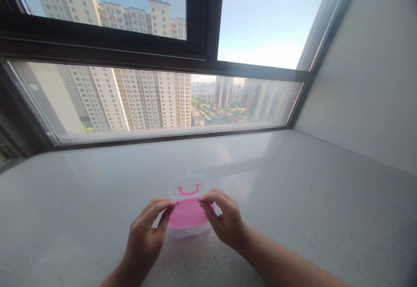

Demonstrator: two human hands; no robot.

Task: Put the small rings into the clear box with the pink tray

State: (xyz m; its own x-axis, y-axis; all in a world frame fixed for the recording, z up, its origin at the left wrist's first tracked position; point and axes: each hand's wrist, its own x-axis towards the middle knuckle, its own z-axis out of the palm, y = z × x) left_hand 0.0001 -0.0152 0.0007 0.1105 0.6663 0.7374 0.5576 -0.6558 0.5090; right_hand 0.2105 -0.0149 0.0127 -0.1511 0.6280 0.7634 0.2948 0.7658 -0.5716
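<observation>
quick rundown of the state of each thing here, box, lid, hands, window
plastic box: upright on the counter, pink tray inside
lid: clear, pink handle lying flat; whether it is latched I cannot tell
left hand: fingertips pinched at the box's left edge
right hand: fingertips pinched at the box's right edge
window: shut

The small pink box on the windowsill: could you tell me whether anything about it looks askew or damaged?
Nothing stands out. The pink box sits level on the windowsill, clear lid raised behind it, left hand and right hand at its sides.
</observation>
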